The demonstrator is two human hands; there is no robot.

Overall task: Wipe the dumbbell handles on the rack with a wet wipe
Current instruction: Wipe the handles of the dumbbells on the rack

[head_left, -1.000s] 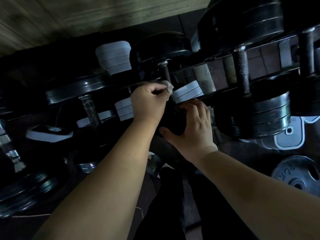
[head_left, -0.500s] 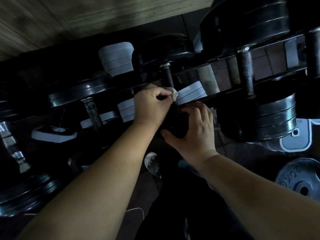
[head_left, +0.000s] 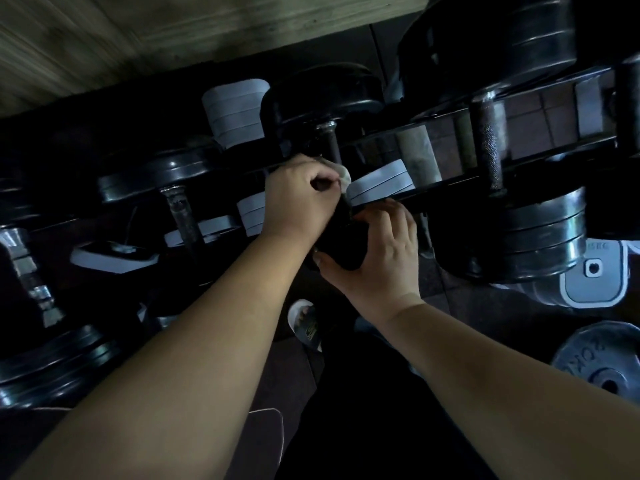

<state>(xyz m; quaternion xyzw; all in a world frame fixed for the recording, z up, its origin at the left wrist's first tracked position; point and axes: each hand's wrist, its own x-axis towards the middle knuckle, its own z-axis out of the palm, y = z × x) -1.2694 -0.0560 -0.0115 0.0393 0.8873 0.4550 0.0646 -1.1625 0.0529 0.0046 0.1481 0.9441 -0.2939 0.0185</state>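
My left hand is closed around the lower part of a thin dumbbell handle, with a white wet wipe bunched between my fingers and the bar. My right hand grips the black near head of that same dumbbell from below. The dumbbell's far black head rests on the dark rack rail. The wiped stretch of handle is hidden under my left hand.
A larger dumbbell with a knurled handle lies on the rack to the right, another chrome-handled one to the left. White plates sit behind. A loose weight plate lies on the floor at right; my sandalled foot is below.
My left hand with the wipe has slid a little down the handle toward the near head. My right hand has stayed clamped on that head. The view has shifted slightly.
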